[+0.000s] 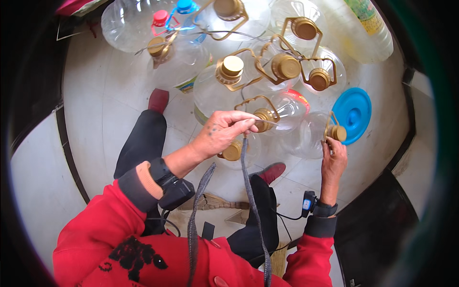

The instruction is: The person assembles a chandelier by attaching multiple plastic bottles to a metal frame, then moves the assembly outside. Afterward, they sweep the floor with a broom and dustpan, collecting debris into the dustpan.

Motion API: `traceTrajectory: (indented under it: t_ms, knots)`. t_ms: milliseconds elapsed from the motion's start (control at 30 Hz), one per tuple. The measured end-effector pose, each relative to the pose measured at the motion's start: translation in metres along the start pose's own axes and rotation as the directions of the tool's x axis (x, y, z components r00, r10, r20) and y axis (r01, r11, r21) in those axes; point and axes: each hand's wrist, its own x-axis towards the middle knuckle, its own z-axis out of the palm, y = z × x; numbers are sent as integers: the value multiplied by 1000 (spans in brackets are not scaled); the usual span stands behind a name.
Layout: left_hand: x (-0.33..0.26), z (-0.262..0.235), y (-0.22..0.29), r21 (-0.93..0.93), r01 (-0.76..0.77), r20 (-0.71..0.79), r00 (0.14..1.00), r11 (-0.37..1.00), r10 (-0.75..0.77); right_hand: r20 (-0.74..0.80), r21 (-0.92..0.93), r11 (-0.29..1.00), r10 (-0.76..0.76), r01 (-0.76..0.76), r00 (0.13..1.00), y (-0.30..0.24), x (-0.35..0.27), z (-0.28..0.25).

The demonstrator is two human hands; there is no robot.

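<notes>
Left forearm point(183, 160): slanting forward and rightward. Left hand point(221, 132): back upward, thumb and forefinger pinched together, remaining fingers curled. Right forearm point(329, 190): extended nearly straight forward. Right hand point(334, 157): fingers bent, tips pointing forward.

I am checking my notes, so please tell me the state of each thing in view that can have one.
Left hand: thumb and finger closed on a thin strand.
Right hand: fingertips at a gold handle; firmness of grip unclear.
Clear bottle with that handle: capped in gold.
Red cap: on its bottle.
Blue cap: on its bottle.
Blue lid: on the floor, knob up.
</notes>
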Motion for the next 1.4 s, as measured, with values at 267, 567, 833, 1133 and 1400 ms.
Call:
traceTrajectory:
  t_ms: [267, 567, 833, 1133, 1400]
  knots:
    - [-9, 21, -9, 110, 8, 55, 998, 994, -14, -5, -11, 1000, -28, 28, 1000, -73, -16, -36]
    - [-9, 23, -14, 91, -23, 51, 999, 996, 18, 111, 101, 993, -64, 52, 992, -140, -23, -36]
    - [-13, 38, -30, -138, -1, 162, 987, 990, 23, 262, 474, 823, 207, -312, 943, -145, -36, -25]
    - [-19, 46, -30, 52, -131, 253, 961, 990, 114, 322, 725, 550, 263, -415, 910, -131, -41, -23]
    - [-13, 58, -21, 250, -283, 201, 951, 926, 236, 184, 431, 877, 143, -210, 973, -128, -43, -30]
